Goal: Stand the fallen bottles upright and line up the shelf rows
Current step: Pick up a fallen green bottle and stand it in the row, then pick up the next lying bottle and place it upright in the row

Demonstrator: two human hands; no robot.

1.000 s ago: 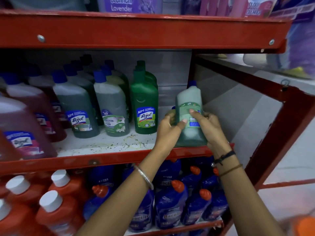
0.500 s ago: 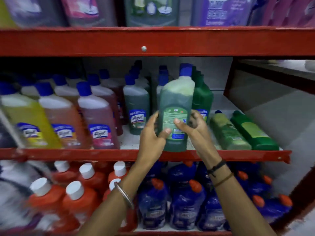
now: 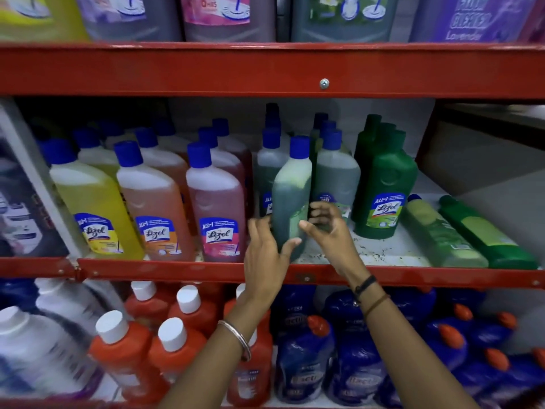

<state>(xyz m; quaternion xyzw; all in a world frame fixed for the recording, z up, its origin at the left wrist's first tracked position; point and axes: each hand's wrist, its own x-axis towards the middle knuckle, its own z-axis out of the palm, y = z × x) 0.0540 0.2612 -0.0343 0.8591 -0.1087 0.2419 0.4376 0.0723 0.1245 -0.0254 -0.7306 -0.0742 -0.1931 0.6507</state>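
Held bottle: the green bottle is standing nearly upright at the shelf front edge, leaning slightly toward 1 o'clock, blue cap up, side-on rather than label-forward.
Left hand: the left hand is cupping the bottle's lower body from 8 o'clock, thumb across the front, fingers curled narrow around it.
Right hand: the right hand is bracing the bottle from 3 o'clock, thumb on the front, fingers wrapped behind; both hands are holding the bottle.
Fallen pair: a light green bottle and a dark green bottle are lying flat at 3 o'clock of the hands, touching each other, bases toward the front edge.
Risk, slot: the person is working it into a narrow gap between the pink bottle and the grey-green bottle; a sideways shove could probably topple either.
Risk, edge: the base is sitting close to the front edge; letting go while it is leaning could tip it off.
Risk, row: it would likely need a turn to match the labels.
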